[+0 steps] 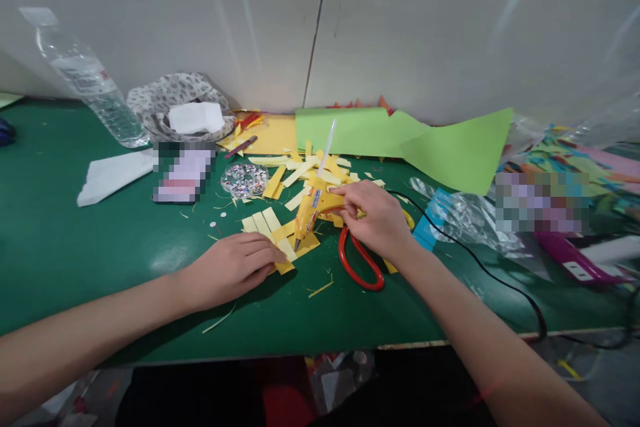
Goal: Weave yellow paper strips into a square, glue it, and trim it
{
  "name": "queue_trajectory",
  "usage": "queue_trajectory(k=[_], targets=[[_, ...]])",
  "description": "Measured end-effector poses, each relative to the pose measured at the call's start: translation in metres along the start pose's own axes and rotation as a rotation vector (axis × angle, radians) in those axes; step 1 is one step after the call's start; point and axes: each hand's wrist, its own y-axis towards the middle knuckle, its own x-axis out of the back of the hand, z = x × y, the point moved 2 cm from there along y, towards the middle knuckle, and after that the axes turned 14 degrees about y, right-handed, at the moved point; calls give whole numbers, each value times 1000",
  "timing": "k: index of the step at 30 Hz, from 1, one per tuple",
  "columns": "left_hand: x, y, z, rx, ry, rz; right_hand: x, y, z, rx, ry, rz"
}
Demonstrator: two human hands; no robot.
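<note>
Right, the right hand [376, 219] has its fingers curled around the handle of the yellow glue gun [314, 205], a clear glue stick [328, 144] poking out of the back, and the nozzle tipped down to woven yellow strips [264, 220] just beyond the left fingertips; over on the left hand [239, 263], the fingers lie close together, their tips down on the near edge of that weave, though whether they pinch it I cannot tell. Red-handled scissors [373, 286] sit just below the right fingers, partly hidden, while a black cable [473, 250] runs past that hand on its right. Beyond both sets of fingers, loose strips [301, 177] litter the green bench [130, 240], with green paper [345, 135] against the wall behind, and out past the left fingers there's a round case of small beads or eyes [245, 181]
</note>
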Motion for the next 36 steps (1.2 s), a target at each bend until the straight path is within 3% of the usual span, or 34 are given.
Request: queue_trajectory(k=[8,13,36], targets=[[1,0,-1,10,7,1,3,0,2,9,12,-70],[2,1,-1,22,-1,19,0,0,4,-2,23,-8],[0,1,-1,14,4,7,-1,-1,4,59,18,10]])
